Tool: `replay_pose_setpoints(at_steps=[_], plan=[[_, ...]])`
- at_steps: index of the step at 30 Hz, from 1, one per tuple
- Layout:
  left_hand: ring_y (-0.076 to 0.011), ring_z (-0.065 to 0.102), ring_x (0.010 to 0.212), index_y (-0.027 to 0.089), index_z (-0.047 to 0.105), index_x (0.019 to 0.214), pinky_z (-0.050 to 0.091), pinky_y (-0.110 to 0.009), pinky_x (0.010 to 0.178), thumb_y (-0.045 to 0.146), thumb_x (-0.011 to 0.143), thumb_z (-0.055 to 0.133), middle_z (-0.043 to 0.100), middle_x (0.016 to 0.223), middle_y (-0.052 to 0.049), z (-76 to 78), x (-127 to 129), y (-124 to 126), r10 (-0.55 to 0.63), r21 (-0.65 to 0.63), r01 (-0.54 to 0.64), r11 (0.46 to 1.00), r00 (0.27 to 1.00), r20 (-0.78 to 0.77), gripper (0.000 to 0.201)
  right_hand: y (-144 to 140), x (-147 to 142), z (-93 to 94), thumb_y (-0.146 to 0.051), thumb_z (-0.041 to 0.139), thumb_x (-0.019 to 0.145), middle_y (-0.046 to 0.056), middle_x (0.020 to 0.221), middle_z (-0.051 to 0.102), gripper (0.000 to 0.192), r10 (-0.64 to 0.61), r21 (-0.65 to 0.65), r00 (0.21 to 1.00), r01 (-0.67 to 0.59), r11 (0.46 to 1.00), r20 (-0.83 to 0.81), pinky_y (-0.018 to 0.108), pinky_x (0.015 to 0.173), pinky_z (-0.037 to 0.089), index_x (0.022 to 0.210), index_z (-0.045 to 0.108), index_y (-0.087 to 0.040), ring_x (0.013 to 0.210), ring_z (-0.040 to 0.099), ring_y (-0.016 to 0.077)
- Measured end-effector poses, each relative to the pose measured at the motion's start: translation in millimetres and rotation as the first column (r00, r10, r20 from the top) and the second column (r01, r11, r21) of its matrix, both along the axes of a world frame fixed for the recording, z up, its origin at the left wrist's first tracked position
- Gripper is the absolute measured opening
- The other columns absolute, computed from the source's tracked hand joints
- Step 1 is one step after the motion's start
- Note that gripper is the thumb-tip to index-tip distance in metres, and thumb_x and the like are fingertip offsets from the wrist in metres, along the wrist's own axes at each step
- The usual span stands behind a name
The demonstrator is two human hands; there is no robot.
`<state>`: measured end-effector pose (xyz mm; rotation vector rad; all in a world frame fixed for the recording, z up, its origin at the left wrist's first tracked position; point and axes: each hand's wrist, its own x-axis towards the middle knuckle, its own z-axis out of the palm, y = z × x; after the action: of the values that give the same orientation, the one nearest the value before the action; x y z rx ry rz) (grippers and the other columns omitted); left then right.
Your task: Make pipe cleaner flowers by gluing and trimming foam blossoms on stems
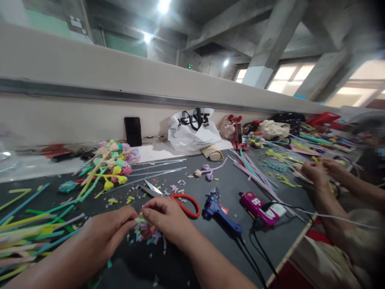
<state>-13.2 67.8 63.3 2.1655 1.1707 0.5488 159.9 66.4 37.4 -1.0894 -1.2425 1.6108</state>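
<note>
My left hand (112,226) and my right hand (165,218) meet low in the middle of the view, both with fingers pinched together. Between their fingertips is a small pale green and yellow piece of pipe cleaner (140,220), mostly covered by the fingers. Under them lies a scatter of lilac and pink fuzzy snippets (155,237). Just beyond my right hand rest scissors (192,205) with orange-red handles, their blades apart. A blue glue gun (222,216) lies to the right of that hand.
Loose pipe cleaners (27,237) fill the left side. Fuzzy flowers (112,164) lie behind my hands, near a phone (132,131) and a white bag (192,134). A magenta power strip (260,208) with cables sits right. Another person's hands (319,170) work at the far right.
</note>
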Motion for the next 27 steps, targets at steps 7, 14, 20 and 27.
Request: replay_pose_setpoints(at_steps=[7, 14, 20, 27], plan=[[-0.0104, 0.050, 0.044, 0.020, 0.053, 0.076, 0.037, -0.020, 0.046, 0.050, 0.081, 0.039, 0.054, 0.055, 0.004, 6.5, -1, 9, -0.009, -0.390, -0.020, 0.921, 0.997, -0.072, 0.034, 1, 0, -1.3, -0.042, 0.062, 0.072, -0.005, 0.054, 0.055, 0.025, -0.027, 0.044, 0.998, 0.025, 0.999, 0.048, 0.022, 0.046, 0.045, 0.077, 0.057, -0.018, 0.044, 0.054, 0.0095], [-0.0033, 0.034, 0.033, 0.013, 0.055, 0.077, 0.023, -0.014, 0.032, 0.060, 0.075, 0.045, 0.052, 0.054, 0.002, 2.1, -6, 21, 0.179, -0.792, 0.098, 0.602, 0.951, 0.253, 0.048, 6, 0, -0.8, -0.044, 0.061, 0.073, -0.003, 0.064, 0.056, 0.031, -0.097, 0.111, 0.995, 0.096, 0.989, 0.005, 0.022, 0.047, 0.045, 0.088, 0.055, -0.017, 0.048, 0.055, 0.0094], [-0.0035, 0.040, 0.039, 0.014, 0.054, 0.089, 0.024, -0.013, 0.034, 0.056, 0.076, 0.049, 0.056, 0.060, 0.001, 0.2, -6, 19, 0.378, -0.819, 0.231, 0.525, 0.799, 0.467, 0.045, -14, 38, 43.6, -0.042, 0.052, 0.078, 0.006, 0.086, 0.062, 0.032, -0.402, 0.402, 0.834, 0.244, 0.883, 0.377, 0.028, 0.061, 0.050, 0.100, 0.055, -0.018, 0.067, 0.061, 0.0167], [-0.0037, 0.040, 0.032, 0.014, 0.053, 0.080, 0.018, -0.013, 0.027, 0.048, 0.078, 0.049, 0.056, 0.057, 0.001, -4.6, -10, 21, 0.442, -0.837, 0.302, 0.456, 0.740, 0.507, 0.035, -47, 151, 16.6, -0.045, 0.046, 0.076, 0.013, 0.103, 0.065, 0.043, -0.616, 0.626, 0.194, 0.014, 0.780, 0.764, 0.043, 0.079, 0.049, 0.108, 0.057, -0.019, 0.090, 0.062, 0.0285]])
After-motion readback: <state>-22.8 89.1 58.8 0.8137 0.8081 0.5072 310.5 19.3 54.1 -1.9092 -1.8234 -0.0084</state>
